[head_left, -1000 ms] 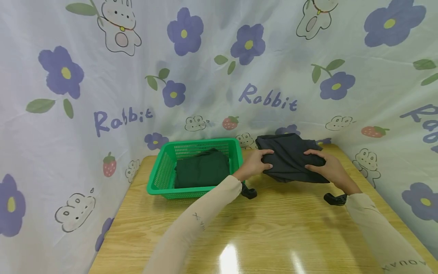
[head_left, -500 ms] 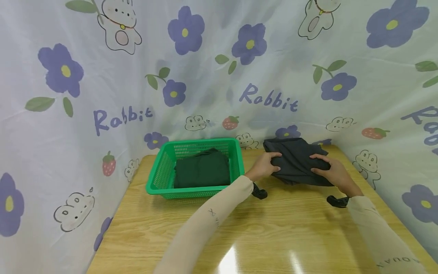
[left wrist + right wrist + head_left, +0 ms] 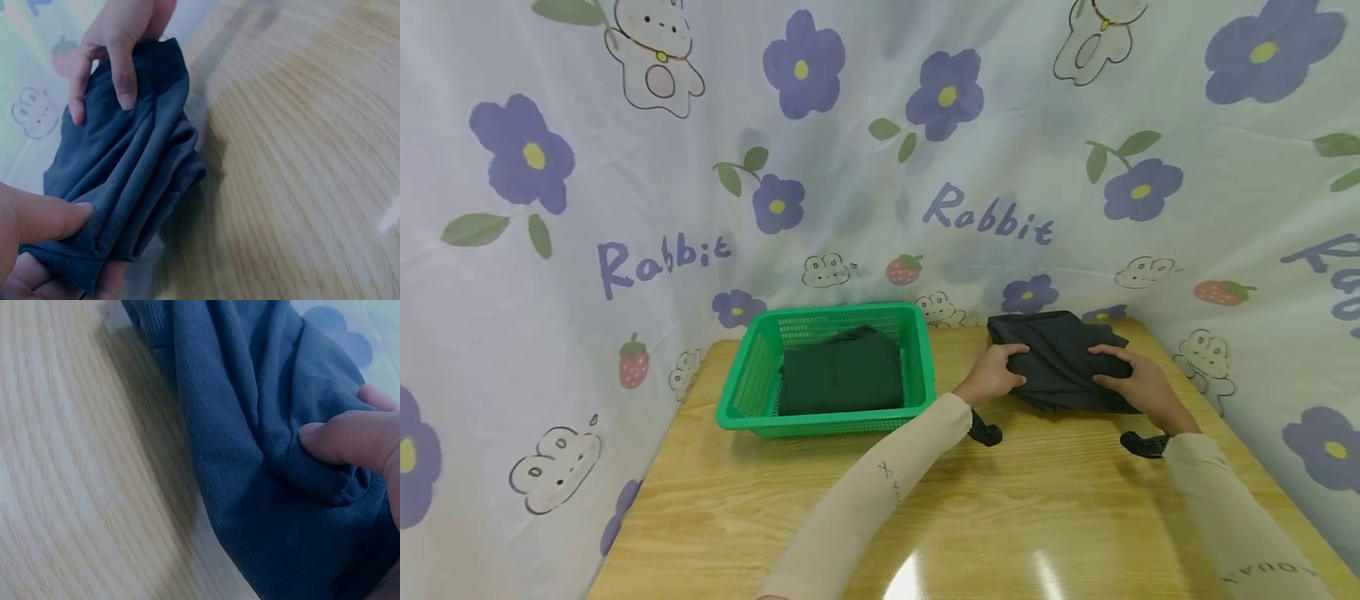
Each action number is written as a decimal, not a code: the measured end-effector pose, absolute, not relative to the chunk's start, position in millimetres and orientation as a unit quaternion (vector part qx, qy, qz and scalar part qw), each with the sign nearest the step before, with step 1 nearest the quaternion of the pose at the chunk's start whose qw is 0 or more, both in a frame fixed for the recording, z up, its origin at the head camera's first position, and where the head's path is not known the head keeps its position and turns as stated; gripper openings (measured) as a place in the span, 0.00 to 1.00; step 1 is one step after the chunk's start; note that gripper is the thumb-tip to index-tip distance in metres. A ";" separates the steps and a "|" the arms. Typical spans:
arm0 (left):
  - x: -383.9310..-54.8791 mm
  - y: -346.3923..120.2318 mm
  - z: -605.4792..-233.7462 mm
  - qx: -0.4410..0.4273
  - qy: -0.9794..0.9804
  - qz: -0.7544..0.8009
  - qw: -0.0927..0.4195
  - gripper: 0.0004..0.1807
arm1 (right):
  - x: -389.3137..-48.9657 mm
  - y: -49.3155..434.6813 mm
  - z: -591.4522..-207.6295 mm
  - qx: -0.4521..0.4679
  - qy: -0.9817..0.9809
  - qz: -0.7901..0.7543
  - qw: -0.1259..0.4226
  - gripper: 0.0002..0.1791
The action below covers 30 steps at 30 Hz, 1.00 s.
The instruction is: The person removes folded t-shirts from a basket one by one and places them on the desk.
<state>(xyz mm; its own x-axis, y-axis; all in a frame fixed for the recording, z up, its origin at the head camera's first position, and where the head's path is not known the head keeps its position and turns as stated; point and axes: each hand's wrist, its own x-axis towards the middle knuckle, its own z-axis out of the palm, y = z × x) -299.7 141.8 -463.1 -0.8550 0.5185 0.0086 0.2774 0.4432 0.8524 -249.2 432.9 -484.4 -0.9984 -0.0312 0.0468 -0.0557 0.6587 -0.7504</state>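
Both hands hold a folded dark garment (image 3: 1060, 358) at the back right of the table. My left hand (image 3: 992, 372) grips its left side; in the left wrist view the thumb (image 3: 59, 217) lies on top and fingers (image 3: 34, 278) are underneath. At the other side, my right hand (image 3: 1138, 383) grips the cloth, its thumb (image 3: 337, 437) pressing into a fold in the right wrist view. Layered folds and a ribbed edge show along the garment's near side. A shadow lies on the table beside it.
A green plastic basket (image 3: 737, 392) stands left of the hands, with another folded dark cloth (image 3: 842, 375) inside. Behind the wooden table (image 3: 1000, 517) hangs a white curtain (image 3: 857, 192) printed with flowers and rabbits.
Both hands have moved the garment to the right and slightly down in the head view, away from the basket. The basket and its cloth stay in place.
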 end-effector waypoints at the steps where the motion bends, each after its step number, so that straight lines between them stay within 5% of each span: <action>1: -299.9 143.5 -464.0 0.235 0.839 0.473 0.129 0.31 | -249.8 434.1 -485.3 0.022 -0.911 0.411 0.016 0.33; 30: -315.5 168.0 -492.4 0.194 0.827 0.500 0.166 0.33 | -263.0 447.9 -503.5 -0.028 -0.923 0.384 0.019 0.30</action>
